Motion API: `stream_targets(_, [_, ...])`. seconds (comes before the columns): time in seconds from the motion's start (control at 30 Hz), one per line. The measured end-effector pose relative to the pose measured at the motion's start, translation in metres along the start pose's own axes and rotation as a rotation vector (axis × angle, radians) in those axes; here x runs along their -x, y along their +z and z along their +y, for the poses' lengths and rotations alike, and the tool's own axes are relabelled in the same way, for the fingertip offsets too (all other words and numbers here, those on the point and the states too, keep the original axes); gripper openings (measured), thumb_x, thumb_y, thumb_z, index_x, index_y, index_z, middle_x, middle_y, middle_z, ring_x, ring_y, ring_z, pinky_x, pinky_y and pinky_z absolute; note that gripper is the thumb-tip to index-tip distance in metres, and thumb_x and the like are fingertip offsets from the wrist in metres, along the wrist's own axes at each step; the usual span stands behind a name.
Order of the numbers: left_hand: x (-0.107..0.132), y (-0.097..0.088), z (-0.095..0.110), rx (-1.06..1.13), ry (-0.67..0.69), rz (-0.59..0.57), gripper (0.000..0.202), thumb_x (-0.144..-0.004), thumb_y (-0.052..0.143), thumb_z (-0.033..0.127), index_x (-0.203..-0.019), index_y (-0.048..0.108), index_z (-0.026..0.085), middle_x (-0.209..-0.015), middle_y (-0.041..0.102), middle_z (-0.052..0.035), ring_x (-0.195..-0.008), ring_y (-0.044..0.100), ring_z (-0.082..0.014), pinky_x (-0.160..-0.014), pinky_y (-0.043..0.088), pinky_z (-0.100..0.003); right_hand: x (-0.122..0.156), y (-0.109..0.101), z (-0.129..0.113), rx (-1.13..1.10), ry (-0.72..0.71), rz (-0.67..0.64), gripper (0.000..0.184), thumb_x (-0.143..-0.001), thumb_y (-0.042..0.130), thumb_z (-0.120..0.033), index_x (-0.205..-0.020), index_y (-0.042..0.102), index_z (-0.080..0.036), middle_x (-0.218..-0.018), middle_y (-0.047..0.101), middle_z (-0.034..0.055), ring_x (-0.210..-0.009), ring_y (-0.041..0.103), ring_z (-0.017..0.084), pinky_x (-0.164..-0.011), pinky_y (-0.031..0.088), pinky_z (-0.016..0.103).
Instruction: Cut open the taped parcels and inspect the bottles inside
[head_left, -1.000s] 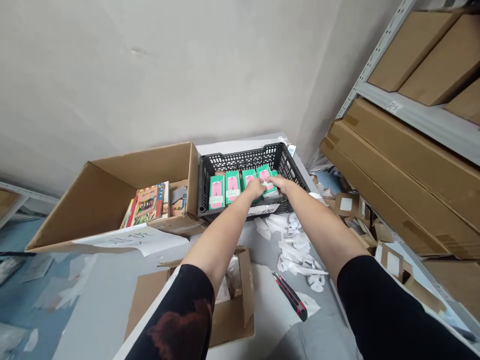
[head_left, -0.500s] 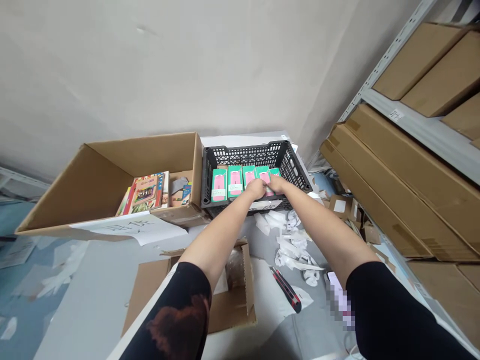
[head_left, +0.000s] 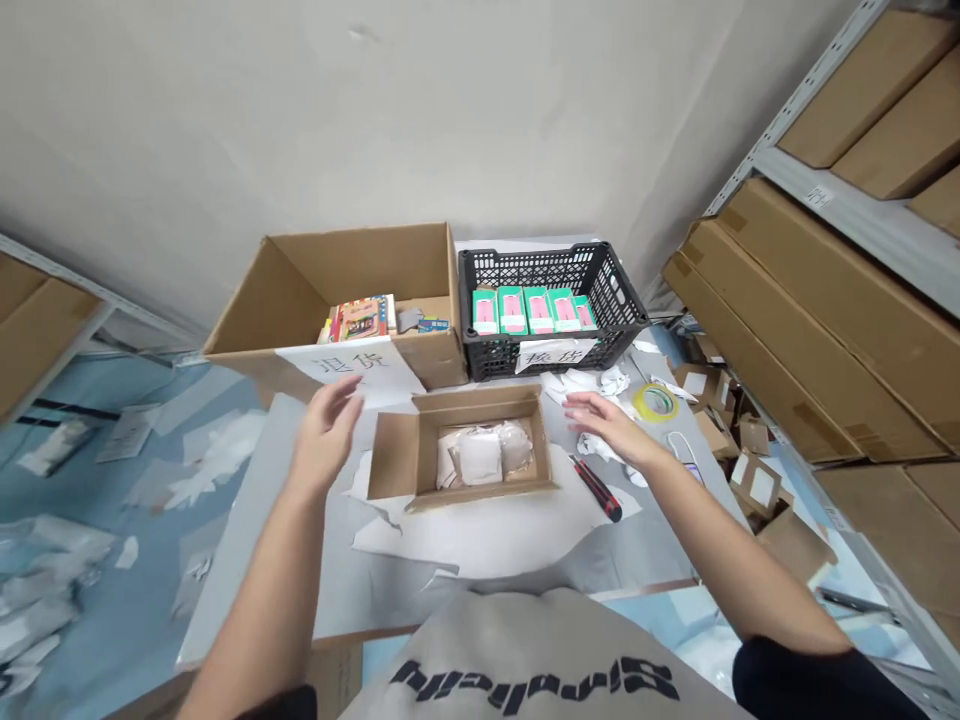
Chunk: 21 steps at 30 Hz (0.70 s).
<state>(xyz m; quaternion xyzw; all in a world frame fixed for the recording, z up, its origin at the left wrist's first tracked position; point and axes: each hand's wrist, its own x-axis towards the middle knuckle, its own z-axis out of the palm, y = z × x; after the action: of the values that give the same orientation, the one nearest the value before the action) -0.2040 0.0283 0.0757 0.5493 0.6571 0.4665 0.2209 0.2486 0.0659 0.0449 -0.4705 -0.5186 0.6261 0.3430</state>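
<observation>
My left hand (head_left: pixel 327 432) hovers to the left of a small open cardboard box (head_left: pixel 396 455), fingers apart and holding nothing. On the other side of that box, my right hand (head_left: pixel 606 425) is in the air over crumpled white paper, its fingers stretched out and empty. Inside the small box lie clear plastic wrap and white paper packing (head_left: pixel 480 456). Behind it, a black plastic crate (head_left: pixel 551 262) holds a row of green-and-pink boxes (head_left: pixel 540 310). A red-and-black utility knife (head_left: pixel 597 488) lies on the table to the box's right.
At the back left stands a large cardboard carton (head_left: pixel 352 250) with books (head_left: pixel 364 318) inside. A yellow tape roll (head_left: pixel 655 402) lies at the right. Torn white paper (head_left: pixel 480 540) covers the table front. Shelves with long cartons (head_left: pixel 810 330) stand at the right.
Both hands have left the green-and-pink boxes in the crate and drawn back, spreading apart to either side of the small box. The view has shifted, showing more of the table.
</observation>
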Motion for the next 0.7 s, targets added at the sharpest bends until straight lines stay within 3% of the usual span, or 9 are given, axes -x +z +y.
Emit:
stream_targets(0.07, [0.040, -0.011, -0.051, 0.195, -0.270, 0.197, 0.045, -0.086, 0.050, 0.046, -0.121, 0.059, 0.020, -0.120, 0.063, -0.0088, -0.112, 0.060, -0.0215, -0.101, 0.047, -0.041, 0.019, 0.016, 0.042, -0.208, 0.172, 0.074, 0.037, -0.080, 0.069, -0.047, -0.109, 0.065, -0.025, -0.115, 0.068, 0.0093, -0.106, 0.064, 0.025, -0.093, 0.051, 0.045])
stream_targets(0.1, [0.059, -0.007, -0.072, 0.293, -0.430, 0.189, 0.047, -0.084, 0.050, 0.046, -0.121, 0.058, 0.018, -0.112, 0.066, -0.0092, -0.104, 0.064, -0.0215, -0.097, 0.049, -0.042, 0.025, 0.024, 0.063, -0.266, 0.226, 0.123, 0.035, -0.078, 0.070, -0.047, -0.105, 0.066, -0.025, -0.110, 0.069, 0.0091, -0.101, 0.066, 0.024, -0.091, 0.052, 0.044])
stream_targets(0.13, [0.076, 0.004, -0.088, 0.358, -0.560, 0.133, 0.048, -0.080, 0.054, 0.045, -0.119, 0.058, 0.017, -0.105, 0.067, -0.0086, -0.098, 0.066, -0.0215, -0.093, 0.051, -0.043, 0.028, 0.033, 0.082, -0.292, 0.259, 0.159, 0.035, -0.077, 0.071, -0.047, -0.104, 0.066, -0.026, -0.108, 0.069, 0.0083, -0.100, 0.066, 0.024, -0.090, 0.052, 0.042])
stream_targets(0.2, [0.105, 0.036, -0.108, 0.452, -0.648, -0.115, 0.049, -0.073, 0.064, 0.040, -0.118, 0.059, 0.019, -0.108, 0.068, -0.0094, -0.101, 0.065, -0.0233, -0.092, 0.051, -0.042, 0.032, 0.052, 0.114, -0.277, 0.281, 0.218, 0.035, -0.075, 0.070, -0.048, -0.105, 0.066, -0.029, -0.115, 0.068, 0.0058, -0.108, 0.062, 0.024, -0.092, 0.050, 0.041])
stream_targets(0.3, [0.131, 0.083, -0.115, 0.540, -0.754, -0.298, 0.041, -0.077, 0.060, 0.037, -0.114, 0.060, 0.020, -0.121, 0.065, -0.0111, -0.117, 0.058, -0.0252, -0.100, 0.046, -0.043, 0.031, 0.080, 0.147, -0.296, 0.277, 0.361, 0.038, -0.077, 0.063, -0.053, -0.111, 0.064, -0.035, -0.132, 0.061, 0.0016, -0.124, 0.052, 0.024, -0.099, 0.044, 0.043])
stream_targets(0.37, [0.139, 0.101, -0.116, 0.551, -0.778, -0.310, 0.037, -0.083, 0.050, 0.039, -0.114, 0.060, 0.023, -0.128, 0.062, -0.0100, -0.121, 0.056, -0.0257, -0.104, 0.041, -0.048, 0.029, 0.095, 0.161, -0.362, 0.276, 0.423, 0.042, -0.077, 0.058, -0.055, -0.115, 0.062, -0.038, -0.137, 0.057, 0.0004, -0.129, 0.046, 0.025, -0.102, 0.040, 0.047])
stream_targets(0.53, [0.148, 0.110, -0.123, 0.580, -0.769, -0.316, 0.037, -0.088, 0.041, 0.044, -0.115, 0.060, 0.027, -0.135, 0.058, -0.0058, -0.128, 0.051, -0.0230, -0.112, 0.033, -0.047, 0.027, 0.116, 0.177, -0.438, 0.248, 0.446, 0.049, -0.079, 0.048, -0.064, -0.116, 0.062, -0.036, -0.131, 0.061, 0.0031, -0.129, 0.047, 0.024, -0.107, 0.036, 0.048])
stream_targets(0.7, [0.152, 0.114, -0.122, 0.606, -0.772, -0.318, 0.043, -0.088, 0.040, 0.050, -0.115, 0.060, 0.022, -0.126, 0.064, -0.0096, -0.121, 0.057, -0.0226, -0.108, 0.038, -0.042, 0.034, 0.110, 0.184, -0.490, 0.247, 0.418, 0.047, -0.080, 0.051, -0.064, -0.115, 0.062, -0.035, -0.132, 0.059, 0.0029, -0.121, 0.055, 0.023, -0.109, 0.038, 0.047])
